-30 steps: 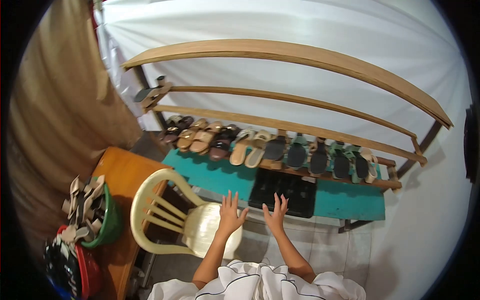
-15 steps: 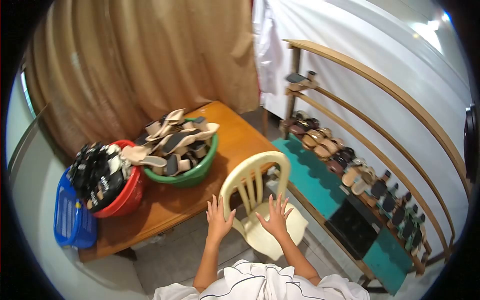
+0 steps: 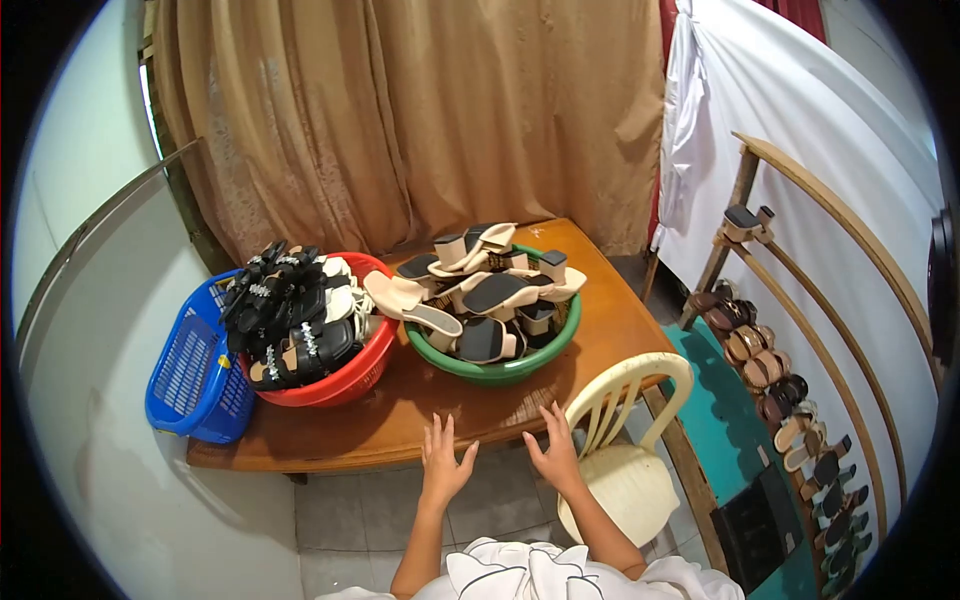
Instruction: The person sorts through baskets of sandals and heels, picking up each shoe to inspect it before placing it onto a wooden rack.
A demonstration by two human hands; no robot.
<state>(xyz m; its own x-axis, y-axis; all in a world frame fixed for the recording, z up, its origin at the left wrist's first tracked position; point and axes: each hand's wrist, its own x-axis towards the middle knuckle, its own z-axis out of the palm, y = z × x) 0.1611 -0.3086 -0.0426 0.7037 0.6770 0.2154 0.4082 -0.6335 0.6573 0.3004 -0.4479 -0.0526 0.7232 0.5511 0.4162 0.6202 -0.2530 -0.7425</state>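
Note:
My left hand (image 3: 443,462) and my right hand (image 3: 553,453) are both raised in front of me with fingers spread, holding nothing. They hover over the near edge of a wooden table (image 3: 610,310). On the table stands a green basin (image 3: 500,372) heaped with beige heeled sandals, and left of it a red basin (image 3: 345,380) full of black sandals. My right hand is close to the back of a cream plastic chair (image 3: 628,455).
A blue plastic basket (image 3: 190,380) sits at the table's left end against the wall. Brown curtains hang behind the table. At the right, a wooden shoe rack (image 3: 800,400) holds a row of sandals, in front of a white cloth.
The view has swung left from the shoe rack to the table with the basins. Both hands stay raised, spread and empty in front of me.

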